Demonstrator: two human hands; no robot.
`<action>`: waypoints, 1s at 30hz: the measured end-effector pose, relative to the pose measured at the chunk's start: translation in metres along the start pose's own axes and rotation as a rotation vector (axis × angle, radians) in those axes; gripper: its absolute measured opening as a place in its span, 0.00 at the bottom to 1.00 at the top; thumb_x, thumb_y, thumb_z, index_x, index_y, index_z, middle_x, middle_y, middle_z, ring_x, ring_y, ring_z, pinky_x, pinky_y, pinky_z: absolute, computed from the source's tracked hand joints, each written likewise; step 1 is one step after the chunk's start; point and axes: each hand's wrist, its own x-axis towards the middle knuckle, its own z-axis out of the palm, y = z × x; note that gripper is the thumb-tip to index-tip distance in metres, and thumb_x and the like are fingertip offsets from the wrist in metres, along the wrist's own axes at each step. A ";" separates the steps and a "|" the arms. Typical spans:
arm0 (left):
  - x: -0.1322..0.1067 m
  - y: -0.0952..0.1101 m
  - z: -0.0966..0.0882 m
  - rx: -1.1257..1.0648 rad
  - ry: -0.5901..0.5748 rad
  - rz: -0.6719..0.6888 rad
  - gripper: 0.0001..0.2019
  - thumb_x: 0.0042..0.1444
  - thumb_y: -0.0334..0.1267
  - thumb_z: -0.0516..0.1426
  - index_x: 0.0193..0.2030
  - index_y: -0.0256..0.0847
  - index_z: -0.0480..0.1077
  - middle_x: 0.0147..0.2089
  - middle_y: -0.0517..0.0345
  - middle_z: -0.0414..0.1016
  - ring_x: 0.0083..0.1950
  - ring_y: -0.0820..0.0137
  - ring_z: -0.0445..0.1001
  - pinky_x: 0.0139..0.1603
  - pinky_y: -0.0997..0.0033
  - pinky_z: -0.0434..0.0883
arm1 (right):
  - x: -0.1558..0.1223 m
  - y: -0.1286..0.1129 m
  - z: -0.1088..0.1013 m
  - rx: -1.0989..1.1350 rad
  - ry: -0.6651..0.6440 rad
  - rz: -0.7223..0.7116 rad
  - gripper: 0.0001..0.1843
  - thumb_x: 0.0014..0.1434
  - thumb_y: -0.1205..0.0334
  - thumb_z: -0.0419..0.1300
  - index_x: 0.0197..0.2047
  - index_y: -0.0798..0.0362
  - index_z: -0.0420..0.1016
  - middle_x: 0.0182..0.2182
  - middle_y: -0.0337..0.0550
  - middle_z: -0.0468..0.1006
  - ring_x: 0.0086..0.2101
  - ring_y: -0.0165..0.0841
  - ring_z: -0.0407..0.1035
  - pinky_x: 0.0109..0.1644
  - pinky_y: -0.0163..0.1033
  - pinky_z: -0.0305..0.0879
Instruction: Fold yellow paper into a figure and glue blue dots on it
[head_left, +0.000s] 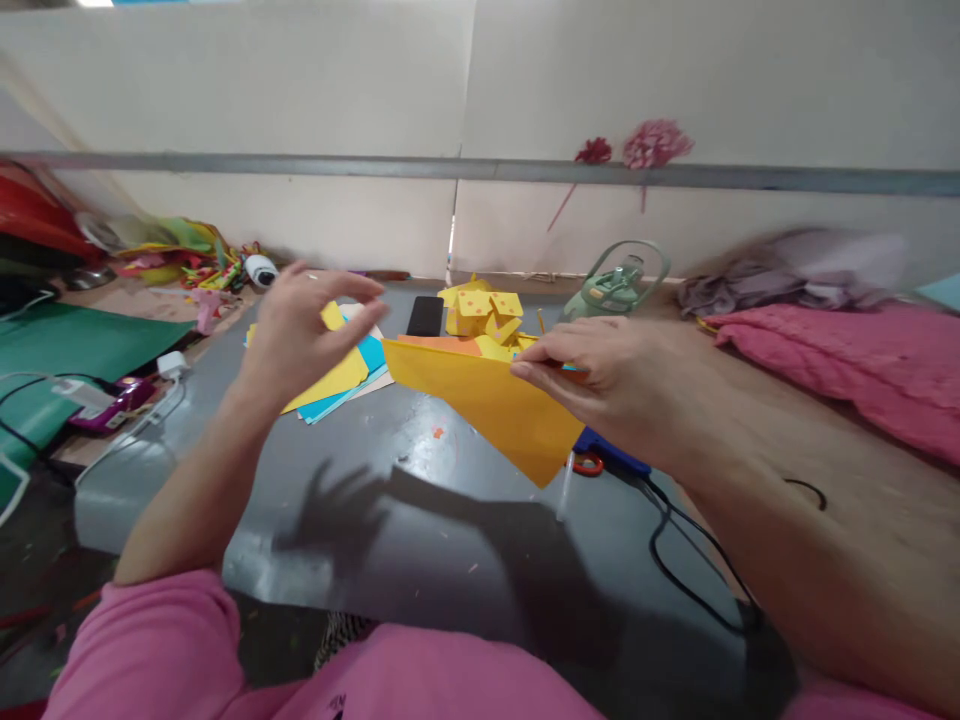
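My right hand (592,375) pinches the top edge of a yellow-orange sheet of paper (495,400), which hangs above the grey table. To the left of the sheet my left hand (307,325) is raised in the air, thumb and fingers apart, holding nothing. Behind the left hand lie yellow paper (337,385) and blue paper (341,400) in a loose pile. Past the sheet stands a yellow dotted paper craft piece (480,310), partly hidden by the sheet. Scissors with an orange-red handle (589,465) lie under my right hand.
A blue tool with a black cord (615,455) rests on the table's right side. A green bottle (619,285) and a black phone (425,316) stand or lie at the back. Pink cloth (832,360) is at right; a purple power strip (112,405) at left.
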 end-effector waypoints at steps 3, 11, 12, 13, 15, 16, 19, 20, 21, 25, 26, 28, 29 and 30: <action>0.000 0.032 0.017 -0.068 -0.206 0.135 0.11 0.58 0.47 0.64 0.44 0.47 0.79 0.42 0.60 0.85 0.48 0.61 0.80 0.69 0.44 0.59 | 0.005 -0.007 0.008 0.033 -0.001 -0.021 0.15 0.69 0.57 0.55 0.32 0.48 0.75 0.30 0.39 0.82 0.34 0.36 0.74 0.45 0.46 0.57; -0.008 0.049 0.048 0.003 -0.255 0.270 0.07 0.62 0.36 0.59 0.33 0.45 0.76 0.29 0.64 0.81 0.33 0.70 0.78 0.64 0.51 0.67 | 0.005 -0.021 0.018 -0.081 0.044 -0.060 0.09 0.64 0.63 0.54 0.35 0.49 0.76 0.33 0.41 0.83 0.35 0.37 0.72 0.49 0.48 0.55; -0.008 0.048 0.047 0.008 -0.248 0.280 0.07 0.62 0.36 0.59 0.32 0.45 0.76 0.29 0.64 0.81 0.33 0.70 0.78 0.64 0.51 0.67 | 0.004 -0.021 0.018 -0.101 0.048 -0.055 0.09 0.63 0.63 0.54 0.34 0.49 0.75 0.32 0.41 0.82 0.34 0.36 0.71 0.49 0.48 0.55; -0.009 0.047 0.046 0.012 -0.244 0.286 0.08 0.62 0.36 0.59 0.32 0.45 0.76 0.29 0.64 0.81 0.33 0.70 0.78 0.64 0.51 0.67 | 0.003 -0.020 0.017 -0.116 0.051 -0.046 0.09 0.63 0.63 0.54 0.33 0.49 0.74 0.31 0.41 0.82 0.33 0.37 0.71 0.48 0.48 0.55; -0.009 0.045 0.040 0.015 -0.238 0.279 0.09 0.63 0.37 0.58 0.32 0.45 0.76 0.30 0.64 0.81 0.32 0.71 0.78 0.65 0.50 0.66 | 0.001 -0.017 0.015 -0.137 0.052 -0.022 0.09 0.62 0.63 0.54 0.32 0.49 0.73 0.30 0.41 0.81 0.33 0.37 0.71 0.48 0.48 0.56; -0.010 0.043 0.037 0.013 -0.240 0.267 0.09 0.64 0.37 0.57 0.32 0.46 0.76 0.29 0.65 0.81 0.32 0.71 0.77 0.66 0.50 0.65 | 0.000 -0.015 0.013 -0.147 0.054 -0.009 0.09 0.62 0.63 0.54 0.31 0.49 0.73 0.30 0.41 0.81 0.34 0.38 0.71 0.48 0.48 0.56; -0.012 0.037 0.026 -0.012 -0.271 0.218 0.12 0.65 0.42 0.56 0.32 0.47 0.77 0.29 0.66 0.80 0.30 0.73 0.75 0.68 0.48 0.63 | -0.005 -0.006 0.006 -0.166 0.025 0.012 0.08 0.60 0.62 0.55 0.31 0.49 0.73 0.30 0.41 0.81 0.34 0.39 0.72 0.47 0.48 0.57; -0.014 0.033 0.023 -0.025 -0.284 0.202 0.12 0.65 0.43 0.56 0.32 0.47 0.77 0.29 0.66 0.80 0.29 0.73 0.75 0.68 0.48 0.63 | -0.007 -0.002 0.004 -0.168 0.006 0.017 0.08 0.60 0.62 0.55 0.32 0.49 0.73 0.30 0.41 0.81 0.34 0.39 0.73 0.46 0.48 0.58; -0.015 0.029 0.020 -0.037 -0.293 0.188 0.13 0.65 0.45 0.56 0.32 0.47 0.77 0.29 0.66 0.80 0.28 0.73 0.74 0.69 0.48 0.63 | -0.010 0.003 0.002 -0.167 -0.011 0.025 0.07 0.60 0.62 0.55 0.32 0.49 0.74 0.30 0.41 0.81 0.34 0.40 0.73 0.45 0.48 0.59; -0.019 0.013 0.012 -0.066 -0.260 0.122 0.13 0.64 0.49 0.57 0.32 0.49 0.78 0.28 0.66 0.81 0.27 0.73 0.73 0.67 0.48 0.65 | -0.018 0.019 -0.003 -0.130 0.054 0.113 0.09 0.61 0.61 0.55 0.31 0.48 0.75 0.30 0.43 0.81 0.33 0.41 0.73 0.40 0.46 0.60; -0.019 0.011 0.012 -0.070 -0.251 0.113 0.13 0.63 0.50 0.58 0.33 0.50 0.79 0.29 0.66 0.81 0.27 0.72 0.73 0.67 0.48 0.66 | -0.019 0.019 -0.004 -0.111 0.094 0.128 0.09 0.62 0.61 0.55 0.32 0.48 0.76 0.31 0.44 0.82 0.34 0.41 0.74 0.40 0.46 0.61; -0.017 0.011 0.012 -0.087 -0.248 0.116 0.13 0.63 0.50 0.58 0.33 0.50 0.79 0.31 0.64 0.82 0.31 0.70 0.76 0.67 0.47 0.66 | -0.018 0.014 -0.006 -0.073 0.133 0.103 0.10 0.64 0.57 0.56 0.39 0.48 0.78 0.38 0.46 0.84 0.39 0.43 0.75 0.43 0.47 0.63; -0.016 0.013 0.013 -0.097 -0.252 0.130 0.12 0.63 0.50 0.58 0.34 0.50 0.79 0.32 0.64 0.83 0.34 0.69 0.79 0.68 0.46 0.65 | -0.016 0.010 -0.006 -0.062 0.120 0.069 0.12 0.64 0.54 0.57 0.44 0.48 0.78 0.42 0.48 0.84 0.42 0.44 0.76 0.45 0.48 0.64; -0.015 0.017 0.014 -0.106 -0.253 0.153 0.12 0.64 0.48 0.58 0.34 0.50 0.80 0.34 0.63 0.83 0.38 0.67 0.80 0.69 0.46 0.63 | -0.014 0.005 -0.007 -0.058 0.087 0.032 0.14 0.64 0.52 0.59 0.48 0.48 0.78 0.45 0.48 0.84 0.44 0.45 0.76 0.47 0.48 0.64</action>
